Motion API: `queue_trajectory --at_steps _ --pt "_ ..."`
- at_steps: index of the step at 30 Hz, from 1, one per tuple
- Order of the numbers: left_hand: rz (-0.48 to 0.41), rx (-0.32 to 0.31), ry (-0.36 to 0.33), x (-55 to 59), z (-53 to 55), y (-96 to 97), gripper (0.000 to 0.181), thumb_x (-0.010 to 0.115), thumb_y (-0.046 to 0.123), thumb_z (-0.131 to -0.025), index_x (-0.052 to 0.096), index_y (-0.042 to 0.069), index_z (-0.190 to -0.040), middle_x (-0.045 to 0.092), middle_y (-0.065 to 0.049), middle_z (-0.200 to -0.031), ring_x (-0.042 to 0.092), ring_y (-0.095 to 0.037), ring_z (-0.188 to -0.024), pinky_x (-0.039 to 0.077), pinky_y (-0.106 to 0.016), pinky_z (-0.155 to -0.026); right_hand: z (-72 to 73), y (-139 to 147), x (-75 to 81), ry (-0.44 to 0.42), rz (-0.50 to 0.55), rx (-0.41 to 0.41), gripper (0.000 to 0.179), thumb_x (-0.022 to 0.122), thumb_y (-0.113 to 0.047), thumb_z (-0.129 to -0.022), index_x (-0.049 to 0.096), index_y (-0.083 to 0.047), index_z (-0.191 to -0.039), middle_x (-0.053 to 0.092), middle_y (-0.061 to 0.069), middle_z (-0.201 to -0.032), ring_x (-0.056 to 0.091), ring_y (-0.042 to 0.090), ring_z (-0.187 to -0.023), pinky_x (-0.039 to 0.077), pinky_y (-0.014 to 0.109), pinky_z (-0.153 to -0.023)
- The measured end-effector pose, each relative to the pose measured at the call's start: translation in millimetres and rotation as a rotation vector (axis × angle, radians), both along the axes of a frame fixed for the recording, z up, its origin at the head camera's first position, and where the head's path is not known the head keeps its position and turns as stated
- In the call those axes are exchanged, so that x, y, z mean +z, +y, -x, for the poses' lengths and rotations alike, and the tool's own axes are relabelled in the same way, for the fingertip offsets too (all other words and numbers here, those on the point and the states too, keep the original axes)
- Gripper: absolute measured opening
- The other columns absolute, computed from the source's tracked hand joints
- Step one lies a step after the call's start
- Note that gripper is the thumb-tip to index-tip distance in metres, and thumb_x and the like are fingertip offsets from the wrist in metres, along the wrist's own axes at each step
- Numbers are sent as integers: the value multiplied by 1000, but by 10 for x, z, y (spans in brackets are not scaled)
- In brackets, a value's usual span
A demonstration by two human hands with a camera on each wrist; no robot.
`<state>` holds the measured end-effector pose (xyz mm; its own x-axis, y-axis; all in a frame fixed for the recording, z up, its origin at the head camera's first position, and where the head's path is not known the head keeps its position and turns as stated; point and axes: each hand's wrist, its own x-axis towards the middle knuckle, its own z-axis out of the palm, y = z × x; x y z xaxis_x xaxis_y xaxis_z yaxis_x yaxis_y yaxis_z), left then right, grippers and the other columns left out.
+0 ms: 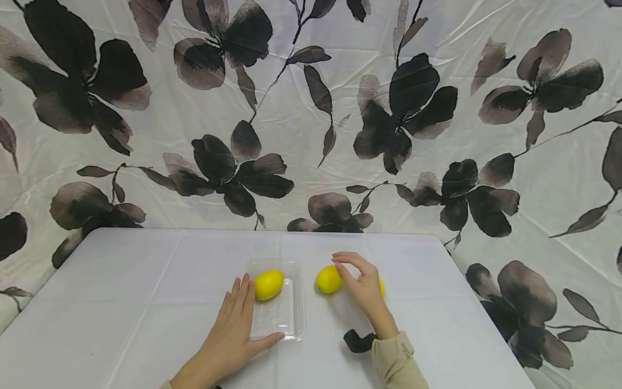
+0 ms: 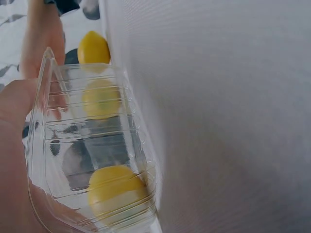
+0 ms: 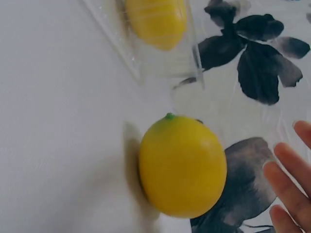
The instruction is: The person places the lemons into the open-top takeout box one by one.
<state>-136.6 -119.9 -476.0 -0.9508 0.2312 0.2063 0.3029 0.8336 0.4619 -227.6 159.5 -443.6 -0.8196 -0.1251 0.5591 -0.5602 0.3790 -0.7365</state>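
A yellow lemon (image 1: 269,284) lies in the far part of a clear plastic container (image 1: 297,324). My left hand (image 1: 228,329) rests along the container's left side, fingers straight, with its thumb by the near edge. In the left wrist view the container's ribbed wall (image 2: 92,124) shows lemons through it. To the container's right, a second lemon (image 1: 328,280) sits on the table. Just above and beside it hovers my right hand (image 1: 363,286), thumb and fingers spread apart. That hand partly hides a third lemon (image 1: 382,286). A lemon (image 3: 183,167) stands apart from the fingers in the right wrist view.
A white cloth covers the table (image 1: 146,324). A black curved object (image 1: 358,341) is by the right wrist, partly covered by the sleeve (image 1: 396,359). Behind the table's far edge hangs a floral-printed curtain (image 1: 311,135).
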Motion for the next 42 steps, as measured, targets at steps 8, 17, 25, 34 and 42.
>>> queue_trajectory --at_steps 8,17,25,34,42 --pt "2 7 18 -9 -52 23 122 56 80 -79 18 -8 -154 5 -21 -164 5 -39 -150 9 -53 -121 8 28 -191 -150 -114 -102 26 71 -8 -90 71 -8 -116 67 4 -121 60 26 -115 44 48 -104" --pt "9 14 30 -30 -77 51 121 56 80 -80 18 -8 -154 5 -22 -164 5 -39 -150 9 -52 -121 -45 -32 -231 -305 -296 -43 46 69 -16 -91 59 2 -133 50 17 -144 42 38 -137 30 56 -114" --pt "12 10 47 -29 -73 44 120 58 78 -80 19 -9 -153 6 -23 -163 6 -40 -150 10 -53 -121 -42 -63 -311 -351 -299 5 58 71 -17 -89 51 -2 -141 43 22 -149 39 41 -138 28 57 -115" --pt "9 17 17 15 -62 56 121 57 79 -80 19 -8 -154 5 -22 -164 5 -39 -150 9 -53 -121 -4 -64 -417 -376 -243 4 59 73 -16 -88 50 -13 -142 43 14 -151 36 35 -141 31 52 -115" --pt "17 23 -1 39 -49 68 121 55 80 -80 18 -9 -154 4 -21 -164 4 -39 -150 9 -53 -121 42 -49 -495 -397 -128 4 60 78 -16 -84 53 -17 -139 49 8 -146 43 30 -137 34 50 -114"
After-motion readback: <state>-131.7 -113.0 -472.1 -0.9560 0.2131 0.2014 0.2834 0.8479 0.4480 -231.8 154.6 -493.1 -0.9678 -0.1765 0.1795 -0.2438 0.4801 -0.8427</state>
